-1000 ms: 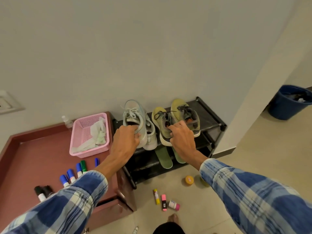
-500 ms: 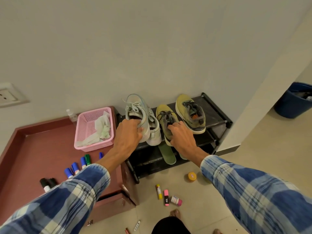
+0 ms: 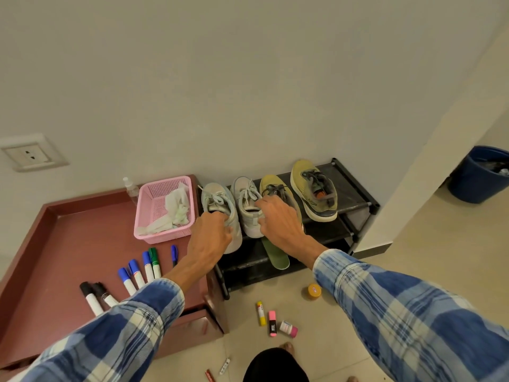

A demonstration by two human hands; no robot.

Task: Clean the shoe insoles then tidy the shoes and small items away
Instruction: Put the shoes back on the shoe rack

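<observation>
Two pale grey-green sneakers stand side by side on the top of a black shoe rack [image 3: 355,206]. My left hand [image 3: 209,238] grips the heel of the left pale sneaker [image 3: 216,201]. My right hand [image 3: 279,226] holds the collar of the right pale sneaker [image 3: 246,199] and covers the heel of an olive shoe [image 3: 275,187] beside it. A second olive shoe [image 3: 314,188] sits free at the right end of the rack. A green insole [image 3: 275,256] pokes out from a lower shelf.
A pink basket [image 3: 162,239] with crumpled wipes, a small spray bottle [image 3: 129,187] and several markers [image 3: 137,274] sit on a red-brown cabinet [image 3: 68,244]. A glue stick [image 3: 260,312], a pink highlighter [image 3: 272,323], a small bottle [image 3: 287,328] and a yellow jar [image 3: 314,291] lie on the floor. A blue bucket [image 3: 479,175] stands at the right.
My right hand has left the olive shoe and shifted left onto the right pale sneaker. The pale sneakers, bunched together before, now stand apart side by side.
</observation>
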